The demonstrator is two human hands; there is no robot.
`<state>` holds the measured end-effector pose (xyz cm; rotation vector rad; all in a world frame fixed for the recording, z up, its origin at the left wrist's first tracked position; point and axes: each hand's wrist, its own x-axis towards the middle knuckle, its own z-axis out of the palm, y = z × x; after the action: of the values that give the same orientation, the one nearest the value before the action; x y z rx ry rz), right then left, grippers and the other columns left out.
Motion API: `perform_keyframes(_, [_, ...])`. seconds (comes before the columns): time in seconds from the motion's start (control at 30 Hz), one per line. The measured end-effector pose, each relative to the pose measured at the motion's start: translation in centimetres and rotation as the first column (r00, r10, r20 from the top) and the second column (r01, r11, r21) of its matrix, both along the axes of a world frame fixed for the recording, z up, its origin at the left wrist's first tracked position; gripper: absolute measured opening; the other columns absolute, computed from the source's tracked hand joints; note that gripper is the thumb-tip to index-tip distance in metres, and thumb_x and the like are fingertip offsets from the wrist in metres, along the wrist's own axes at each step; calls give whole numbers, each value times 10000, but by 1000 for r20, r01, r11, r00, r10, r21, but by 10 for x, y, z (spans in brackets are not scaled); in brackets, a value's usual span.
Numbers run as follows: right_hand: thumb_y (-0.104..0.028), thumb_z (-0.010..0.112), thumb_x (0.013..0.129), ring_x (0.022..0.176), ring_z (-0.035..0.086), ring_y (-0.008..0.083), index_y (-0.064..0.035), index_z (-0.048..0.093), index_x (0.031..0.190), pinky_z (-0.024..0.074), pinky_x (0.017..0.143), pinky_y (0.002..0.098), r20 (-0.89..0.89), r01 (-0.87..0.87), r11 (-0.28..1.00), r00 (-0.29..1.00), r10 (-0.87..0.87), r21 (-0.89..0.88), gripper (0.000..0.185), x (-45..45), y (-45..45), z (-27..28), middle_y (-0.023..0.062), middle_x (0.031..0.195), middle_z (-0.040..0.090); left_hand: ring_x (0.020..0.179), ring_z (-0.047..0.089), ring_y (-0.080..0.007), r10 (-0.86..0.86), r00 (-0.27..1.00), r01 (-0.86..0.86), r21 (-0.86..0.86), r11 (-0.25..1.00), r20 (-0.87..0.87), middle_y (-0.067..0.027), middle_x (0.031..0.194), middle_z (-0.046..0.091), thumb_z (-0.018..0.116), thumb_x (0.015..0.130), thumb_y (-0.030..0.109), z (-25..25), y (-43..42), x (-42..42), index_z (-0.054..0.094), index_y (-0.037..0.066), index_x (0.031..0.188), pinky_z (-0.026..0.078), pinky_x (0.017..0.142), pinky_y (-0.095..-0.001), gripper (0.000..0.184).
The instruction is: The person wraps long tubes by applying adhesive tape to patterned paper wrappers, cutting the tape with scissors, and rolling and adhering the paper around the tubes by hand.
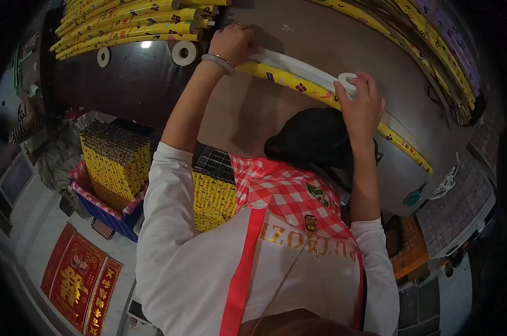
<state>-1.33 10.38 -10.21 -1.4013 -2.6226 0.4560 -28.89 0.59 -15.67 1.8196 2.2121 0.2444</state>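
A yellow printed tube point(298, 84) lies slantwise across the brown table in front of me. A strip of white tape point(295, 66) runs along its far side, from one hand to the other. My left hand point(232, 43), with a bangle at the wrist, is closed at the strip's left end by the tube's end; its fingertips are partly hidden. My right hand point(362, 103) is closed round the white tape roll point(347, 82), thumb and fingers on either side, just over the tube. The tube's right part passes beneath this hand.
Several yellow tubes point(136, 22) are stacked at the back left, near two tape rolls point(184, 53) point(103, 57). More long tubes point(432, 42) lie at the right. A black cloth bundle point(309, 137) and teal-handled scissors point(416, 195) sit nearer. A blue basket point(111, 215) holds upright tubes.
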Motion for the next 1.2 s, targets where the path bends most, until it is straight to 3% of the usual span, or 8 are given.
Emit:
perform_keyframes(0.57, [-320,672,713,932,523,233,-68,595,830,341,823,371,11,-12,999,1000,12,32,288,1,1,-5,51,1053,530,743,577,-245,28,999,-26,-58,998,32,-55,779,571,663,695,381,5,6,2,619,113,731,470,639,-357,274])
perform_keyframes(0.67, [-345,667,715,947,518,234,-65,597,823,342,823,372,7,-10,999,1000,10,49,308,4,2,-3,56,1059,527,733,587,-247,31,1000,-32,-105,994,-3,-50,802,580,666,692,385,9,11,4,621,115,729,472,624,-365,276])
perform_keyframes(0.73, [-375,660,719,950,521,241,-55,601,799,352,818,381,42,7,1000,999,-6,-25,335,5,3,4,68,1060,528,889,563,-224,87,996,-80,-328,941,7,-42,888,600,646,687,434,18,18,5,643,151,786,438,734,-395,300])
perform_keyframes(0.87, [-409,645,729,938,527,256,-37,600,779,369,803,396,34,2,998,999,0,-58,378,15,9,1,78,1064,526,846,592,-254,79,994,-100,-341,935,-75,-60,866,611,664,664,447,8,19,3,656,163,768,467,719,-390,303])
perform_keyframes(1.03, [-447,628,734,898,536,279,-9,580,758,400,766,416,-66,79,979,994,-92,-189,441,35,16,-7,92,1046,527,858,591,-250,95,995,-92,-433,896,-15,-68,848,624,671,654,462,8,23,0,658,181,772,475,703,-388,305])
perform_keyframes(1.13, [-432,642,723,861,541,282,-13,569,761,416,737,409,-36,74,993,996,-78,-87,427,43,15,-8,94,1005,531,862,591,-246,69,997,-74,-411,909,-26,-66,843,625,668,663,453,8,25,0,660,179,773,479,703,-381,295])
perform_keyframes(1.2, [-427,643,726,877,542,274,-2,570,788,426,737,380,-8,102,989,995,-104,-110,436,44,15,-10,95,1009,531,864,591,-247,100,995,-97,-498,862,-21,-68,851,625,664,674,442,14,29,1,661,167,778,480,707,-378,294])
